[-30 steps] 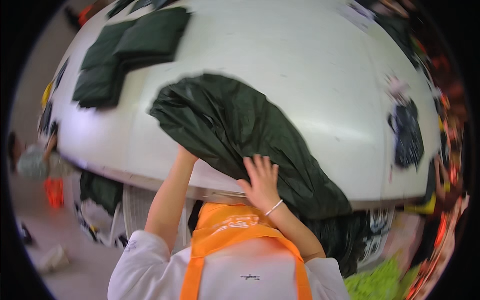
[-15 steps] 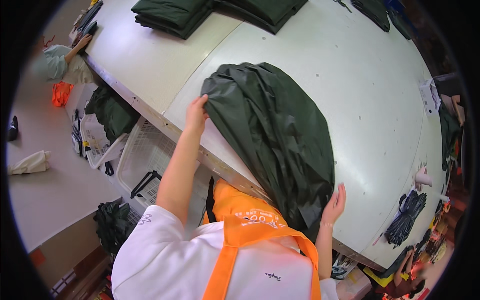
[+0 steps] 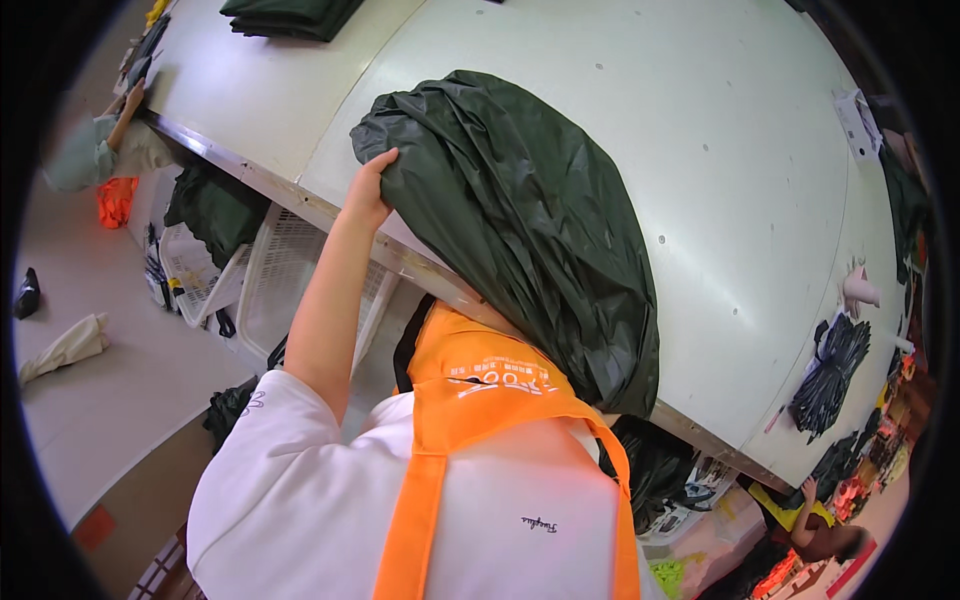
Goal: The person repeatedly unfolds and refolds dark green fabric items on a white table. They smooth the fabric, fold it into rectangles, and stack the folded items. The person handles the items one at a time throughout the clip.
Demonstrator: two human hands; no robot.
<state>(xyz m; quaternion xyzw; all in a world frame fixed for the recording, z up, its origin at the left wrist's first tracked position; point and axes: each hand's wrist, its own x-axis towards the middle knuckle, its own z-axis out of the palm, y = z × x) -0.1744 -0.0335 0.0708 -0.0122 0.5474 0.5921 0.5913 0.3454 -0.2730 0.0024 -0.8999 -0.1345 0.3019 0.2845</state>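
A large piece of dark green, shiny fabric [image 3: 510, 230] lies bunched in folds across the near part of the table, its lower end hanging over the edge by my waist. My left hand [image 3: 370, 190] grips its left edge, thumb on top and the other fingers mostly hidden beneath. My right hand does not show; the lower end of the fabric covers the place by my right side. What kind of article the fabric is, I cannot make out.
Folded dark green fabric [image 3: 295, 15] sits at the far left of the white table [image 3: 720, 200]. A black bundle of strips [image 3: 832, 375] lies at the right. White plastic baskets [image 3: 285, 265] stand below the left edge. Other people work at far left and lower right.
My right hand has gone out of sight at the fabric's lower end. My view has shifted, and the left hand keeps hold of the fabric with its thumb over the edge.
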